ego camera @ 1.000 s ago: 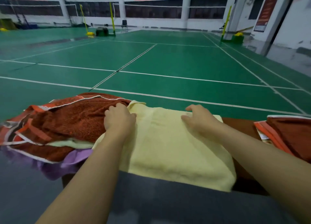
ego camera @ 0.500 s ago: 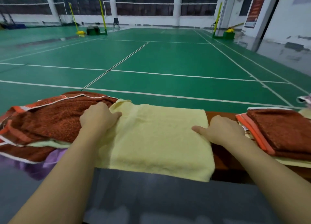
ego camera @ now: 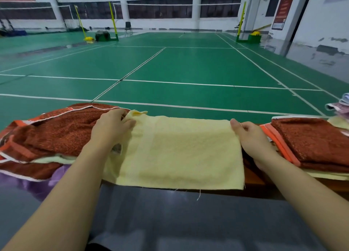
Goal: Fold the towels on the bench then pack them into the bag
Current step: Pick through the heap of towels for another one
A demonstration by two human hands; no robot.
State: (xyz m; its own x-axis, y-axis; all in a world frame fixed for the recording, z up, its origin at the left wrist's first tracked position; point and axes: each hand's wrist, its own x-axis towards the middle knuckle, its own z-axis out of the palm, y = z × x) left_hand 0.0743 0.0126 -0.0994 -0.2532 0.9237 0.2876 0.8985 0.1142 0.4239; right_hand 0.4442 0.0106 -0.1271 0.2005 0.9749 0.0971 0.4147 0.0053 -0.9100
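Fingers of the left hand (ego camera: pixel 113 127) curl over the far left corner of the yellow towel (ego camera: pixel 181 152), bunching a small flap of it up beside the knuckles. Across the cloth, the right hand (ego camera: pixel 249 137) pinches the far right corner, thumb lying on top along the edge and the other fingers tucked underneath.

Between the two hands the yellow towel lies spread flat on the bench (ego camera: pixel 253 177), a pale, fuzzy rectangle with a faint lengthwise band of slightly different weave toward its left third. Its near edge hangs just over the front of the bench, with a few loose threads dangling from the hem. Its left margin runs under the left forearm and overlaps the neighbouring heap.

That heap, the unfolded pile (ego camera: pixel 52 137), sits just left of the yellow towel: a rust-brown terry towel with orange and white trim lies crumpled on top, a pale yellow layer shows beneath it, and purple cloth (ego camera: pixel 56 177) spills out at the bottom. To the right, touching the right wrist, a folded stack (ego camera: pixel 309 143) carries another rust-brown towel with orange edging over pale yellow layers. More fabric shows at the far right edge, too cropped to identify.

Beyond the bench stretches a green court floor (ego camera: pixel 188 67) marked with white lines.
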